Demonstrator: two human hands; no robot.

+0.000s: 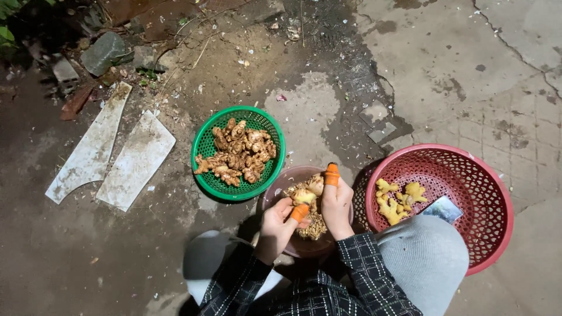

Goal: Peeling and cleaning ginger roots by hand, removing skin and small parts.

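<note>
On the ground well left of the fingers lie two pale slabs (111,155). Nearer, just up and left of the fingers, sits a green basket (202,146) heaped with brown, unpeeled ginger roots (239,153). The left hand (275,225) is closed on a ginger piece (307,195), its thumb capped in an orange guard (300,212). The right hand (336,205) also grips that piece from the other side, an orange guard (332,174) on one raised finger. The piece is knobbly, pale yellow where skinned with brown patches left, and it sits right between the fingers over a brownish bowl (275,190) of peelings (316,225). To the right of the fingers a red basket (497,199) holds a few clean yellow pieces (398,202).

I'd judge the knobs make it likely to twist out of the grip and drop onto the dirty, wet concrete floor (456,88). Scraping hard over the bumps could also slip onto an uncapped finger.
</note>
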